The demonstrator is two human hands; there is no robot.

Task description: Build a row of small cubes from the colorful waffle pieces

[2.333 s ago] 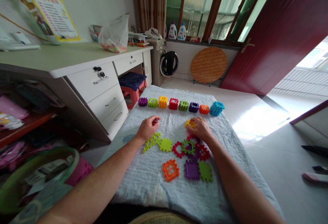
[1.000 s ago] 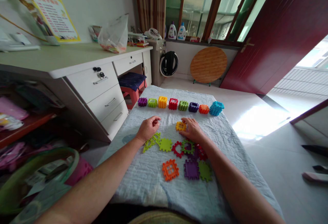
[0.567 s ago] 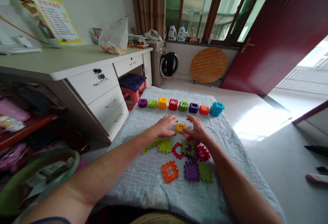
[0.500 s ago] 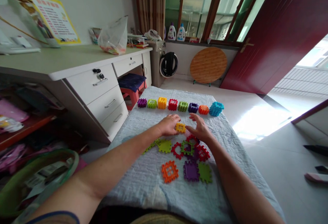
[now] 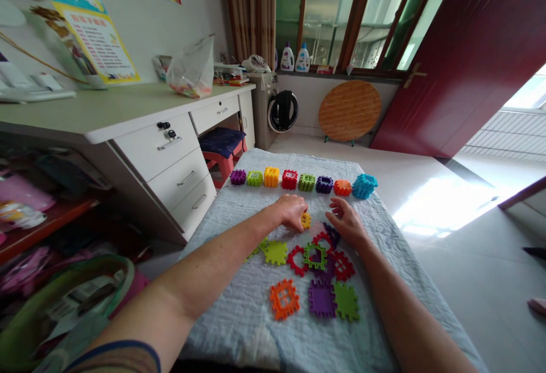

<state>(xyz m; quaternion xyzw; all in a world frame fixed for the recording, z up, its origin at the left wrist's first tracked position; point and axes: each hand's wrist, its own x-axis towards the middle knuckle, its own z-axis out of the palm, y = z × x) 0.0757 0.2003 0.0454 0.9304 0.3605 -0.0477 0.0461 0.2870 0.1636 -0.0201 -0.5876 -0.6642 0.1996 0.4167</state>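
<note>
My left hand (image 5: 293, 212) is closed on a yellow toy block (image 5: 306, 220) made of notched, interlocking panels; the fingers cover part of it. To its right, my right hand (image 5: 346, 218) is apart from the block, fingers spread and holding nothing. Beneath the hands lie loose flat panels: a lime green panel (image 5: 275, 252), a red panel with a round opening (image 5: 297, 261), a green frame (image 5: 314, 256) over a purple panel, and a red window panel (image 5: 342, 265). Closer to me are an orange window panel (image 5: 284, 299), a purple panel (image 5: 322, 298) and a green panel (image 5: 346, 301).
A row of finished cubes crosses the cloth-covered table (image 5: 239, 327), from a purple cube (image 5: 238, 177) at left to a blue cube (image 5: 364, 186) at right. A desk (image 5: 128, 111) with drawers and a stool (image 5: 223, 143) stand on the left.
My right hand has drawn away from the yellow block toward the right. The left hand keeps hold of the block, now turned and more covered by the fingers. The view has shifted slightly.
</note>
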